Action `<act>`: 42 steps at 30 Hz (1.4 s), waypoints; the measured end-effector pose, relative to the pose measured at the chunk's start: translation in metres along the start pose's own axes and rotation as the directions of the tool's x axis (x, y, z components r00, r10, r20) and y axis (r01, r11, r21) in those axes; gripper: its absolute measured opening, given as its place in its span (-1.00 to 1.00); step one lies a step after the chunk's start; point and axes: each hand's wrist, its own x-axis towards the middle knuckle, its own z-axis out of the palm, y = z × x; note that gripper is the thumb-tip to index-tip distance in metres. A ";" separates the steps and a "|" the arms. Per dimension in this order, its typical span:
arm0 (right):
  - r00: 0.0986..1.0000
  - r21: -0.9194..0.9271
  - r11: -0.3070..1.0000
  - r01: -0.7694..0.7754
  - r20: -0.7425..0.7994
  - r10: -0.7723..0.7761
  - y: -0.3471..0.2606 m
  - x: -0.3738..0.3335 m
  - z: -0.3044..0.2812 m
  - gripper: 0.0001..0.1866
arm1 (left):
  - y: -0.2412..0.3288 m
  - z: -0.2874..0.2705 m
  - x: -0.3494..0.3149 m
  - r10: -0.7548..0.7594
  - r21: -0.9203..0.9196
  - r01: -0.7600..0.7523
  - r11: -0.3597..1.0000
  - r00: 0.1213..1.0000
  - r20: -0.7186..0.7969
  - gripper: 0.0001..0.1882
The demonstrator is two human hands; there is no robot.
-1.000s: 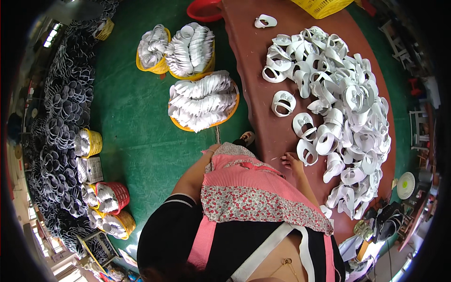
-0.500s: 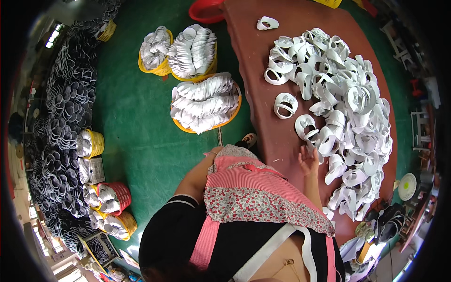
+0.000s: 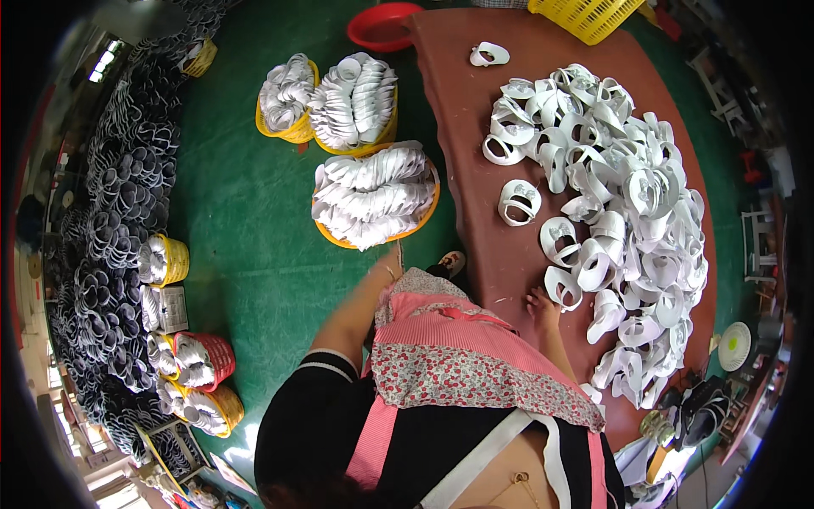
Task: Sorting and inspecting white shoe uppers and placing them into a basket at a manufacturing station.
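White sun visors (image 3: 649,191) lie in a loose heap over the right part of the brown-covered table (image 3: 471,170). My right hand (image 3: 543,304) is over the table by the heap's near left edge, fingers apart, holding nothing I can see. Right beside its fingers lies a single visor (image 3: 563,288); whether they touch I cannot tell. My left hand (image 3: 393,260) reaches forward past the apron, just short of a round yellow basket (image 3: 339,241) packed with rows of nested visors (image 3: 373,191). Motion blurs that arm, and the left fingers are not clear.
Two more yellow baskets (image 3: 284,131) of visors stand on the green floor (image 3: 254,297). A red basin (image 3: 379,27) is at the far table corner, a yellow crate (image 3: 589,19) at the far edge. Dark stacked visors (image 3: 114,237) line the left, beside more filled baskets (image 3: 212,360).
My left hand has moved forward from the apron's side toward the basket. My right hand has drawn slightly left and back from the visor beside it. The view has shifted a little.
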 end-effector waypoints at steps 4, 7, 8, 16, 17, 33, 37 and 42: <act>0.998 -0.038 0.999 -0.032 0.061 0.034 -0.003 0.010 0.008 -0.47 | -0.054 -0.099 0.063 -0.049 -0.069 0.032 0.997 0.964 -0.262 0.01; 0.999 -0.037 0.999 -0.008 -0.041 0.007 -0.003 0.000 -0.009 -0.49 | 0.047 -0.229 0.053 -0.251 -0.331 0.150 0.932 0.924 -0.290 0.04; 0.999 -0.067 0.997 -0.026 0.026 0.028 -0.006 0.002 0.003 -0.50 | 0.003 -0.240 0.053 -0.237 -0.283 0.143 0.948 0.913 -0.333 0.05; 1.000 -0.095 0.995 0.022 -0.019 -0.024 0.001 -0.002 -0.004 -0.55 | 0.013 -0.343 0.036 -0.309 -0.284 0.175 0.943 0.779 -0.546 0.08; 1.000 -0.101 0.995 0.020 -0.022 -0.023 -0.001 -0.003 -0.001 -0.55 | 0.004 -0.350 0.037 -0.356 -0.339 0.201 0.919 0.791 -0.497 0.13; 0.997 -0.134 0.990 0.034 -0.060 -0.043 -0.006 -0.008 -0.002 -0.63 | -0.075 -0.327 0.072 -0.493 -0.371 0.333 0.867 0.686 -0.535 0.09; 1.000 -0.161 0.987 0.010 -0.023 -0.014 -0.009 -0.007 -0.001 -0.62 | -0.058 -0.330 0.053 -0.462 -0.440 0.288 0.851 0.809 -0.364 0.02; 0.999 -0.185 0.982 0.038 -0.030 -0.044 -0.007 -0.010 -0.003 -0.62 | -0.013 -0.348 0.036 -0.282 -0.284 0.181 0.941 0.885 -0.370 -0.01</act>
